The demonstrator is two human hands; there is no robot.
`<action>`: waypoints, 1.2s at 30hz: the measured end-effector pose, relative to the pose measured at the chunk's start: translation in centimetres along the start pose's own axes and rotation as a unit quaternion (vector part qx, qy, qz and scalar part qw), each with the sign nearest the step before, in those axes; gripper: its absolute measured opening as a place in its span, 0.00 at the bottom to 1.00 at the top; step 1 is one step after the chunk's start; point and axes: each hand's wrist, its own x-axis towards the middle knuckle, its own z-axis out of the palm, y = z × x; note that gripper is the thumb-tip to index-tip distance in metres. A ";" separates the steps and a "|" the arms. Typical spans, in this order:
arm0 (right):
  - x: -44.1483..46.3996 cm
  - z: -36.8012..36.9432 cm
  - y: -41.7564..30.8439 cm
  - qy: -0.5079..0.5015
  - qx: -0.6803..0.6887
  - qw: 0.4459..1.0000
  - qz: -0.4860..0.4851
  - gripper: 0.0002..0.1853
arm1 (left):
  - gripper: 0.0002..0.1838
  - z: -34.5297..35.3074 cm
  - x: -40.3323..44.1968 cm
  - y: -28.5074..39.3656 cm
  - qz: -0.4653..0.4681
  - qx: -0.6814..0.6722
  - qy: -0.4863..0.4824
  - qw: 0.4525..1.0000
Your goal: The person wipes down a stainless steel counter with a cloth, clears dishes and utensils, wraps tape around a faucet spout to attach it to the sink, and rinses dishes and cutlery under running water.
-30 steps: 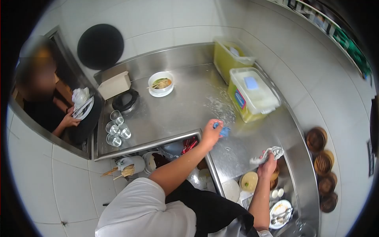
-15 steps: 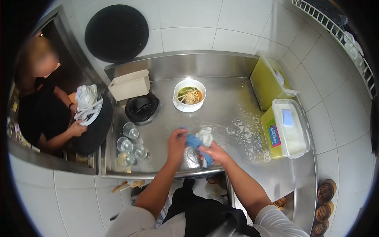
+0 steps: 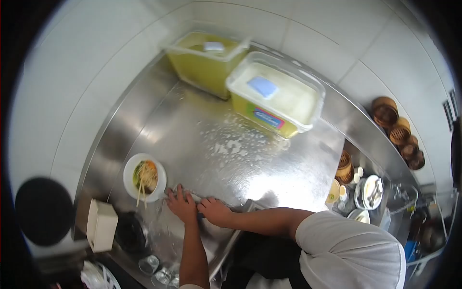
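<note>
The person's bare left hand [image 3: 183,207] lies palm down with its fingers a little spread, near a white round bowl [image 3: 129,177], while the bare right hand [image 3: 214,212] sits just beside it, on the side away from the bowl, its fingers curled. A pale grey, blurred strip of what looks like cloth [image 3: 195,197] shows between the two hands, to the right of the bowl; I cannot tell whether either hand is clamped on it. Both hands are low over a shiny stainless-steel worktop [image 3: 168,127]. The bowl holds pale noodles [image 3: 147,179] with green and orange food, and thin pale sticks jut over its rim. Below the bowl in the view come an off-white rectangular box [image 3: 100,226], a black round object [image 3: 131,233] and several clear drinking glasses [image 3: 149,264]. White suds [image 3: 233,145] spot the worktop to the upper right of the bowl. Farther that way stand two clear plastic tubs of yellow-green liquid: the nearer tub [image 3: 240,107] has white foam and a pale blue sponge [image 3: 263,86] on top, the farther tub [image 3: 202,72] a pale block. Round brown woven baskets [image 3: 385,111] stand far to the bowl's right.
</note>
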 end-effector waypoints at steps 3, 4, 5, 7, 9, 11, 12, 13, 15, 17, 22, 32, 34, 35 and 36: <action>2.4 -1.9 4.6 0.107 0.037 0.987 0.116 0.20 | 0.29 3.7 7.5 4.8 0.128 -0.053 0.003 0.990; 3.3 -2.4 6.4 0.140 0.050 0.981 0.128 0.20 | 0.29 4.7 9.9 6.3 0.182 -0.064 -0.004 0.981; 4.4 -3.3 8.0 0.145 0.060 0.976 0.153 0.20 | 0.28 5.6 12.3 8.0 0.235 -0.077 -0.010 0.969; 4.7 -5.3 10.9 0.151 0.078 0.967 0.192 0.21 | 0.28 7.7 16.3 11.5 0.335 -0.130 -0.064 0.931; 3.3 -7.2 13.4 0.171 0.076 0.963 0.193 0.20 | 0.28 9.0 18.1 15.9 0.390 -0.133 -0.112 0.904; 0.8 -7.7 15.9 0.187 0.079 0.952 0.230 0.20 | 0.27 10.1 17.5 20.5 0.440 -0.135 -0.155 0.874; -0.6 -8.2 17.0 0.201 0.071 0.944 0.251 0.19 | 0.27 10.6 16.3 23.2 0.467 -0.136 -0.174 0.856; -2.7 -8.8 18.0 0.206 0.072 0.941 0.259 0.19 | 0.26 11.0 14.7 25.9 0.492 -0.136 -0.192 0.838; -8.9 -9.7 19.5 0.229 0.086 0.926 0.288 0.20 | 0.25 11.7 11.0 30.9 0.524 -0.160 -0.214 0.808; -15.9 -9.8 20.6 0.247 0.083 0.911 0.318 0.20 | 0.22 12.3 5.8 36.0 0.556 -0.206 -0.239 0.769; -34.9 -8.9 23.2 0.315 0.111 0.838 0.430 0.21 | 0.17 12.3 -10.2 50.7 0.614 -0.292 -0.267 0.683; -65.0 -8.3 25.8 0.372 0.378 0.713 0.458 0.19 | 0.09 11.9 -36.2 59.8 0.268 -0.493 -0.462 0.687; -64.2 -8.0 23.9 0.406 0.600 0.568 0.391 0.22 | 0.13 9.9 -37.3 58.3 0.132 -0.528 -0.480 0.688; -63.0 -8.3 23.4 0.416 0.705 0.471 0.329 0.24 | 0.16 10.0 -37.3 57.2 0.104 -0.566 -0.479 0.663; -60.1 -10.6 22.0 0.427 0.734 0.449 0.278 0.24 | 0.22 7.6 -35.9 55.9 0.179 -0.552 -0.439 0.686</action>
